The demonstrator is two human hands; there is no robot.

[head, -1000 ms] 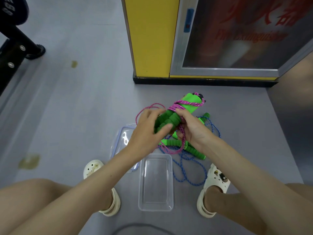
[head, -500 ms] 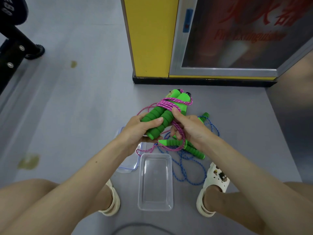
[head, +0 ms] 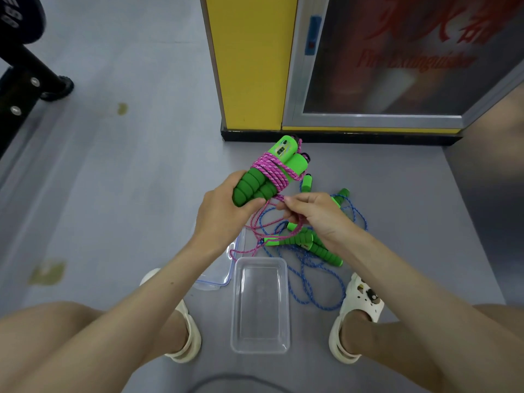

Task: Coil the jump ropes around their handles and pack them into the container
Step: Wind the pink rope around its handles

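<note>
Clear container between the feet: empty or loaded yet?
Empty. Grey floor shows through the clear container's bottom; the pink rope and the blue rope are both outside it.

the left hand [head: 224, 211] grips paired green handles [head: 255, 188] wrapped in pink rope [head: 270, 171]; the right hand [head: 314, 214] pinches its loose end above a clear container [head: 260, 347] on the floor [head: 113, 194].

Pink rope [head: 270, 168]: sitting wound in several turns around its paired green handles [head: 249, 191], which I'm gripping tilted upward in my left hand [head: 224, 211]; its loose tail is passing through my right hand [head: 314, 214].
Blue rope [head: 312, 282]: lying tangled, uncoiled, just beside the container.
Container [head: 259, 348]: clear, sitting open-side up.
</note>
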